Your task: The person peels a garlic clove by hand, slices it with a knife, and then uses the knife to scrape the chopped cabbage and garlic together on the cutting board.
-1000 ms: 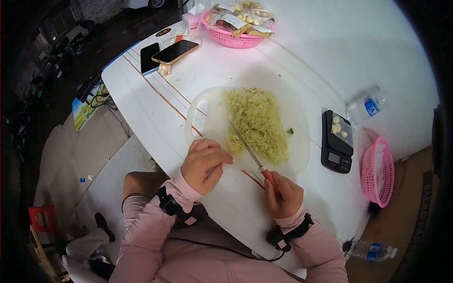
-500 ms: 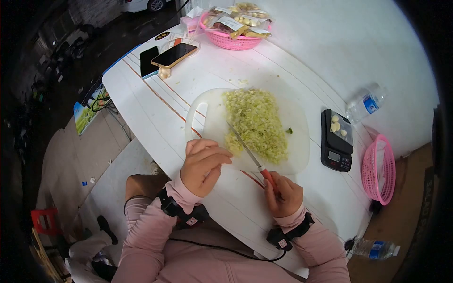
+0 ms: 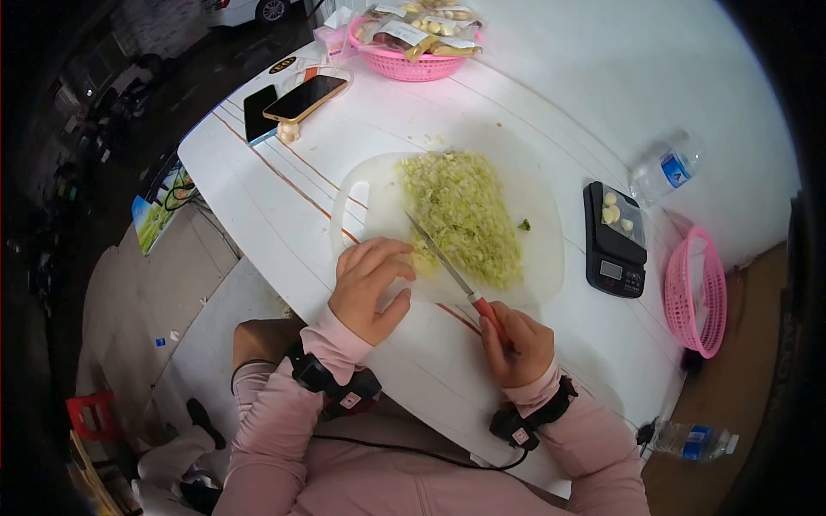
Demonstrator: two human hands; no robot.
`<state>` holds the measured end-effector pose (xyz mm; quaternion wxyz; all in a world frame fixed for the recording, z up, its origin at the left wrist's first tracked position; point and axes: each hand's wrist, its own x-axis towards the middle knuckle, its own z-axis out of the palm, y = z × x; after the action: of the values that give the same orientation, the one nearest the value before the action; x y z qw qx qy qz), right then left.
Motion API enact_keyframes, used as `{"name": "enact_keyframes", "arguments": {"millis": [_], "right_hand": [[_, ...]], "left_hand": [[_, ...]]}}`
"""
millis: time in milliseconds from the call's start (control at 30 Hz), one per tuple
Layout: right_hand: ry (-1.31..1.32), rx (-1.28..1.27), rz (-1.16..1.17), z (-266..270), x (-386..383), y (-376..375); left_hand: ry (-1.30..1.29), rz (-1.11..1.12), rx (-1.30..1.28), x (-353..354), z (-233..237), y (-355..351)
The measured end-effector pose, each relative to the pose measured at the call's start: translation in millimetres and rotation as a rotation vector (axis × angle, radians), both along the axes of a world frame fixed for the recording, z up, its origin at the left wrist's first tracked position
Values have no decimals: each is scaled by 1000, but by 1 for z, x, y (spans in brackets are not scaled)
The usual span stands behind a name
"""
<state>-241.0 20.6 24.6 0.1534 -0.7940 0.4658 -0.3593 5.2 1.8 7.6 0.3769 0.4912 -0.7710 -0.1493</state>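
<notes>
Left hand (image 3: 370, 288) has loosened since the earlier frame: its thumb stands off from the other fingers instead of lying close against them; the right hand (image 3: 520, 348) and the knife (image 3: 456, 275) have barely shifted against the board.

Nearest, the right fingers are wrapped around the smooth red handle, the thin metal blade slanting away from them toward the upper left, over the greens' near-left side. The left fingers are relaxed and bent, grasping nothing that shows; whether they touch the board cannot be told.

Just beyond both sets of fingers lie the chopped greens (image 3: 469, 219), a pale, moist-looking, finely cut layer on the rounded, translucent cutting board (image 3: 542, 275). The step in hand appears to be mincing or tidying this heap; a further cut would call for a firm handle grip and left fingertips kept away from the edge.

Off to the right of the right fingers, a boxy black scale (image 3: 602, 245) bears pale, rounded cloves in clear plastic. Well beyond the left fingers, two flat, glossy phones overlap, and farthest stands a pink mesh basket (image 3: 413, 67) piled with crinkled packets.
</notes>
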Motion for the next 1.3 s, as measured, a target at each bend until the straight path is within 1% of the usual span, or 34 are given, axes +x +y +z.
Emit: {"name": "enact_keyframes", "arguments": {"millis": [167, 333, 433, 567, 700, 767, 1067, 1200, 1300], "right_hand": [[-1, 38, 10, -2, -2, 0], [-6, 50, -3, 1, -1, 0], [-2, 74, -4, 0, -2, 0], [-15, 114, 5, 4, -2, 0], [-63, 69, -11, 1, 0, 0], [-21, 93, 5, 5, 0, 0], [-31, 71, 0, 4, 0, 0], [-4, 111, -5, 5, 0, 1], [-31, 124, -15, 1, 0, 0]], "left_hand": [[-53, -17, -30, -1, 3, 1], [-102, -34, 43, -2, 10, 2], [-82, 3, 31, -6, 9, 3], [-87, -10, 50, -5, 11, 3], [-87, -36, 27, -1, 8, 2], [-68, -45, 30, -1, 6, 4], [-81, -35, 60, -2, 11, 5], [-87, -9, 34, -5, 11, 5], [-80, -6, 22, -5, 10, 4]]}}
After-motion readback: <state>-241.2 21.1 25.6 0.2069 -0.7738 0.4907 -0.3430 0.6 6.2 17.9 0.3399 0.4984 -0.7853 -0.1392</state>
